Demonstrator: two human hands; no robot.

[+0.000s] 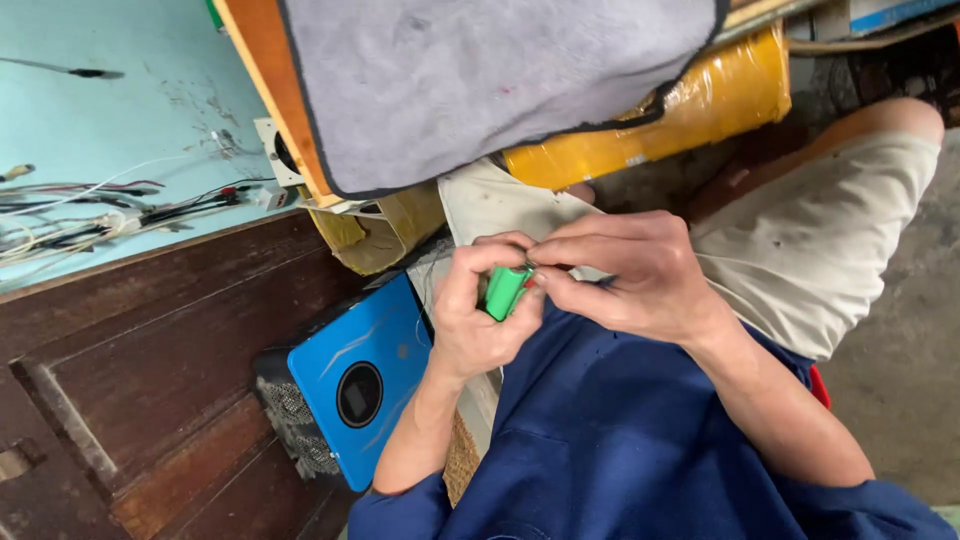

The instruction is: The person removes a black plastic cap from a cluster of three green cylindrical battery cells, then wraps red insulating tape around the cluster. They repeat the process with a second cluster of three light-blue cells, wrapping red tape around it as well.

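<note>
Near the middle, the left hand [475,310] grips a green cylindrical cell [505,290], while the right hand [625,270] pinches at its upper end. Left of them sits a blue box with a round display [360,375]. Farther off, a grey cloth [480,80] covers a yellow-wrapped roll [690,110], with loose wires [110,210] on the pale blue worktop [100,120] at far left.
</note>
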